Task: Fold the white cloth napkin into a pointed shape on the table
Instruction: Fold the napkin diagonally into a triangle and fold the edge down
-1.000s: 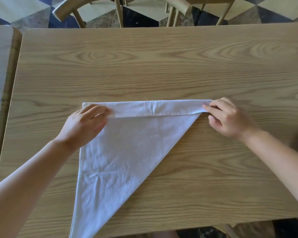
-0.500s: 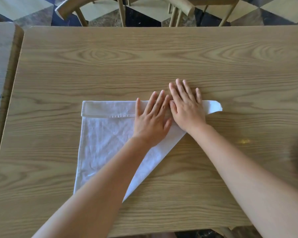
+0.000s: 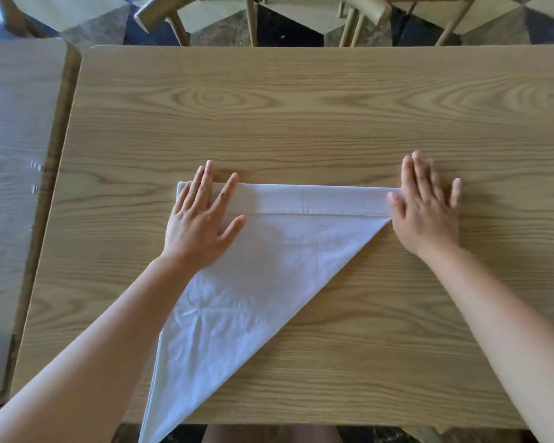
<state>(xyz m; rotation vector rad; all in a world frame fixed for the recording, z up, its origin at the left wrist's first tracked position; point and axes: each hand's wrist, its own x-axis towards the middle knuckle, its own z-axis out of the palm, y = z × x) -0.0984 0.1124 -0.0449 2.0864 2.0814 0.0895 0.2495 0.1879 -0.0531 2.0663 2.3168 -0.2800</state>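
Observation:
The white cloth napkin [image 3: 269,266] lies on the wooden table [image 3: 301,123] as a triangle. Its long far edge is folded over into a narrow band, and its point hangs over the near table edge at lower left. My left hand [image 3: 202,222] lies flat with spread fingers on the band's left end. My right hand [image 3: 426,209] lies flat on the table at the band's right tip, covering that tip. Neither hand grips anything.
A second wooden table [image 3: 16,155] stands close on the left, separated by a narrow gap. Wooden chairs [image 3: 253,17] stand beyond the far edge on a patterned tile floor. Bare tabletop surrounds the napkin to the far side and right.
Both hands were pressed together near the band's right half; they have slid apart along the fold, the left to its left end and the right to its right tip.

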